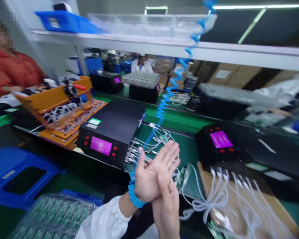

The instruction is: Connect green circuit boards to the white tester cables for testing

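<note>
Pressing together, hands [150, 181] partly hide white cables [153, 145]; clear bins [149, 28] above blurred.

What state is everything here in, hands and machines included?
Left hand: open, palm toward the camera
Right hand: touching the left hand
Blue wristband: worn on the left wrist
Orange fixture: open
Black box beside it: screen lit
Black box at right: screen lit
Blue coiled hose: hanging
White cables at right: bunched
Circuit boards at lower left: set in rows

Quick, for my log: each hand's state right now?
Left hand: open, palm showing, no object held.
Right hand: touching the left hand, partly hidden; closure can't be told.
</note>
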Action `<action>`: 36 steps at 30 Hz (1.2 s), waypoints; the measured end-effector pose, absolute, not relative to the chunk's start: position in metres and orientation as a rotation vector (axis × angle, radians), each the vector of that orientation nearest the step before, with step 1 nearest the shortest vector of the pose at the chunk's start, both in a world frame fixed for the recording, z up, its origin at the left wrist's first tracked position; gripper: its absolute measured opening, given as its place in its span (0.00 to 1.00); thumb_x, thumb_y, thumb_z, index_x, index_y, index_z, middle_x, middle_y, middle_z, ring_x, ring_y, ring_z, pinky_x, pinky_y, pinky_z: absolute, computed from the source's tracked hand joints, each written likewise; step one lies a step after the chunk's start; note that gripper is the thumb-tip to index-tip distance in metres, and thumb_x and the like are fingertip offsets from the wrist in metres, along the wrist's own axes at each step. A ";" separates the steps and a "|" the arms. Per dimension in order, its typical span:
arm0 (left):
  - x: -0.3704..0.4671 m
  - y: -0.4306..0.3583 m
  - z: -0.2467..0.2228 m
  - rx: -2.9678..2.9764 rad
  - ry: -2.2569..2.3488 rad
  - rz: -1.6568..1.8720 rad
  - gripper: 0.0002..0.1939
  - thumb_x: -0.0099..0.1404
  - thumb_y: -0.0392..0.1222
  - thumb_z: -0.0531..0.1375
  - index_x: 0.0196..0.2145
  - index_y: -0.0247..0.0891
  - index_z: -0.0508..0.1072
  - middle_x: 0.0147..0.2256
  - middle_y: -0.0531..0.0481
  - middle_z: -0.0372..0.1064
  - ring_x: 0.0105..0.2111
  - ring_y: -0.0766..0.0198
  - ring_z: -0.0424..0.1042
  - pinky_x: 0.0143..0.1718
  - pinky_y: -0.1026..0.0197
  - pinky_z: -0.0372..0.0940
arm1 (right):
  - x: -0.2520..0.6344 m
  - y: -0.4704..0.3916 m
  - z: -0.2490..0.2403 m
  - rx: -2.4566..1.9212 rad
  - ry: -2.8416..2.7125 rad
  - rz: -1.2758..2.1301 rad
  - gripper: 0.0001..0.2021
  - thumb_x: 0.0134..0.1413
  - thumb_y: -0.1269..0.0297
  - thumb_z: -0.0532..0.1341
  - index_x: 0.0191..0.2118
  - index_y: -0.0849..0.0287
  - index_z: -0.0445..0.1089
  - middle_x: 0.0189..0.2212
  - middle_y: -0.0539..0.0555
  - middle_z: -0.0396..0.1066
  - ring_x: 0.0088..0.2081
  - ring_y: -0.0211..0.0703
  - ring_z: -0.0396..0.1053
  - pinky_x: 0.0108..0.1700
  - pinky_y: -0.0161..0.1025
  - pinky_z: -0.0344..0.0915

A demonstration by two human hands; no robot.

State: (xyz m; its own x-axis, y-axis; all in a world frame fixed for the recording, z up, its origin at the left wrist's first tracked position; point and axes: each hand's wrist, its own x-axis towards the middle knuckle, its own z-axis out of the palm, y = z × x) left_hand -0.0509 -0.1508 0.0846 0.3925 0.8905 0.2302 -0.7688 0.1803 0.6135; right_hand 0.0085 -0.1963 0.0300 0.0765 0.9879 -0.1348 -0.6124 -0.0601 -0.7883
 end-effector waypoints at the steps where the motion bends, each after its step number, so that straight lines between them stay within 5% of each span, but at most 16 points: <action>1: -0.053 -0.152 0.088 0.759 0.258 1.183 0.57 0.65 0.79 0.27 0.76 0.38 0.50 0.74 0.44 0.51 0.75 0.52 0.47 0.75 0.45 0.48 | 0.005 -0.199 0.036 -0.810 -0.556 1.454 0.32 0.55 0.48 0.72 0.62 0.57 0.74 0.56 0.64 0.77 0.61 0.60 0.73 0.66 0.59 0.67; 9: -0.059 -0.160 0.100 1.040 0.665 1.163 0.59 0.60 0.80 0.19 0.77 0.48 0.46 0.70 0.45 0.59 0.70 0.46 0.60 0.62 0.40 0.69 | -0.004 -0.210 0.058 -0.656 -0.429 1.554 0.25 0.52 0.48 0.65 0.54 0.51 0.78 0.52 0.58 0.79 0.58 0.64 0.75 0.59 0.61 0.71; 13: -0.054 -0.169 0.094 0.992 0.570 1.147 0.56 0.62 0.81 0.25 0.75 0.52 0.53 0.69 0.45 0.62 0.69 0.42 0.62 0.61 0.35 0.69 | -0.005 -0.208 0.064 -0.623 -0.347 1.570 0.26 0.52 0.42 0.66 0.51 0.53 0.77 0.46 0.60 0.81 0.52 0.65 0.78 0.53 0.62 0.74; 22: -0.053 -0.173 0.079 0.921 0.434 1.059 0.59 0.58 0.86 0.30 0.74 0.50 0.57 0.68 0.41 0.64 0.70 0.37 0.59 0.63 0.32 0.65 | -0.007 -0.203 0.048 -0.420 -0.445 1.439 0.19 0.57 0.47 0.66 0.51 0.46 0.78 0.43 0.55 0.81 0.43 0.60 0.81 0.47 0.60 0.77; 27: -0.050 -0.167 0.070 0.978 0.424 1.052 0.60 0.59 0.84 0.26 0.74 0.49 0.58 0.69 0.40 0.61 0.71 0.36 0.57 0.64 0.30 0.64 | -0.007 -0.201 0.044 -0.491 -0.283 1.444 0.16 0.44 0.56 0.71 0.42 0.48 0.79 0.40 0.52 0.82 0.41 0.59 0.81 0.46 0.58 0.77; 36: -0.046 -0.171 0.054 1.028 0.408 1.004 0.58 0.60 0.83 0.26 0.71 0.52 0.65 0.72 0.45 0.56 0.72 0.37 0.53 0.68 0.30 0.59 | -0.006 -0.196 0.028 -0.654 -0.180 1.420 0.25 0.44 0.37 0.72 0.39 0.53 0.78 0.35 0.57 0.81 0.39 0.60 0.81 0.36 0.52 0.78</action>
State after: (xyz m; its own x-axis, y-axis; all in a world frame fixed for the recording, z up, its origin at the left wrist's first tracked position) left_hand -0.0460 -0.1715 0.0541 0.5140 0.8437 0.1549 -0.4968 0.1456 0.8556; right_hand -0.0061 -0.1964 0.0275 0.1698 0.9501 -0.2615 -0.8547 0.0099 -0.5191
